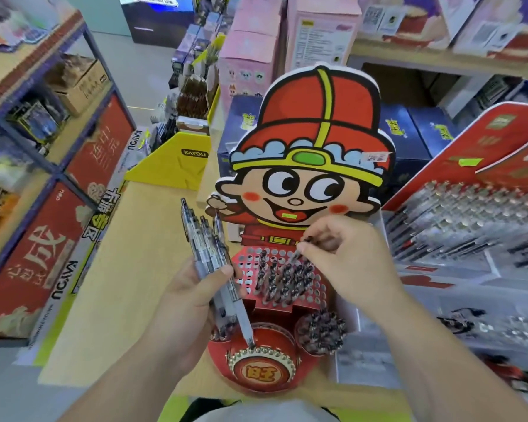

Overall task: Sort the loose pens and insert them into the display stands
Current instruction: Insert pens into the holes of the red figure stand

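Pinching one pen (296, 255) between thumb and forefinger, the right hand (348, 260) angles it tip-down toward a free hole in the display stand (317, 117). At its nine o'clock the left hand (189, 303) grips the loose pens (208, 248) fanned upright, seemingly kept close as supply, over the worktop (110, 284).

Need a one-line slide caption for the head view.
Left hand holds a bundle of loose pens while the right hand pinches one pen over the hole grid of the cartoon-figure display stand.

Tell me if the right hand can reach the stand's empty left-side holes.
Probably yes: the right hand, pinching a pen, hovers over that panel; the empty holes are uncovered, though the left hand's pen bundle crowds their edge.
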A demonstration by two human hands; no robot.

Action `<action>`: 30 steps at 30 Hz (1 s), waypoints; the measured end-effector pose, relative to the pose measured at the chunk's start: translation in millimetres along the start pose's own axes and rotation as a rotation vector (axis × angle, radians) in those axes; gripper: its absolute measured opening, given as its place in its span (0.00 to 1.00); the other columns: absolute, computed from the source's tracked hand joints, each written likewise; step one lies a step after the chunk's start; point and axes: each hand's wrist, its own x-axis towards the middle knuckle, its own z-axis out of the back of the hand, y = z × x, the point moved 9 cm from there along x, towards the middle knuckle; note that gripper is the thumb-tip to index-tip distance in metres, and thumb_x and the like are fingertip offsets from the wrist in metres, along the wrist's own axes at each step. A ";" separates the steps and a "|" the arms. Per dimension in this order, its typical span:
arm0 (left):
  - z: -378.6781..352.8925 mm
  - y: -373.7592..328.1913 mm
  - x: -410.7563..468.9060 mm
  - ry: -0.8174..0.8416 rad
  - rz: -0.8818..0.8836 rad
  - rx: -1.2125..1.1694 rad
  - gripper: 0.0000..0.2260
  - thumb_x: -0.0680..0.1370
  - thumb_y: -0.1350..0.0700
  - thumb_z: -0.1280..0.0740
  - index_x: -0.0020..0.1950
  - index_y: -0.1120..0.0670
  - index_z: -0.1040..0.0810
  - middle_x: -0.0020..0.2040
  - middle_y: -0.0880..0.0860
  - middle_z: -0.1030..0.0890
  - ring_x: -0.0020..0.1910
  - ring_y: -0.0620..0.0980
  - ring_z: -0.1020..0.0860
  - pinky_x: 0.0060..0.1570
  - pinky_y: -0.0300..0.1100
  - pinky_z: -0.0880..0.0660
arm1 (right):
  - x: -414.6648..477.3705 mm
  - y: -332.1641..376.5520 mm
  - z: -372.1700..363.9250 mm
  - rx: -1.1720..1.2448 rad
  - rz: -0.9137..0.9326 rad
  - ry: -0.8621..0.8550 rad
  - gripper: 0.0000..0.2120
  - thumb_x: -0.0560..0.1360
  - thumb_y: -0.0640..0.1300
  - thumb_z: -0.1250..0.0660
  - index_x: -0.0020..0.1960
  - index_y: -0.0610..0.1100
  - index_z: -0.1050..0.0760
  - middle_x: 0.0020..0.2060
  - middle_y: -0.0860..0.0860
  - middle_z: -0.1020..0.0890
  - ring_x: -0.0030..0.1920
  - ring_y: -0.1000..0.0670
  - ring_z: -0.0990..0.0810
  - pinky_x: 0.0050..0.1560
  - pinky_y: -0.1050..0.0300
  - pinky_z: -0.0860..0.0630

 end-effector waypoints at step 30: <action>6.7 9.9 -6.0 -0.017 -0.011 -0.061 0.07 0.73 0.51 0.29 0.50 0.50 0.20 0.46 0.58 0.20 0.44 0.58 0.24 0.51 0.59 0.30 | 1.9 -0.7 0.9 -0.036 0.013 0.000 0.06 0.71 0.45 0.22 0.43 0.50 0.20 0.36 0.58 0.17 0.38 0.61 0.19 0.43 0.62 0.20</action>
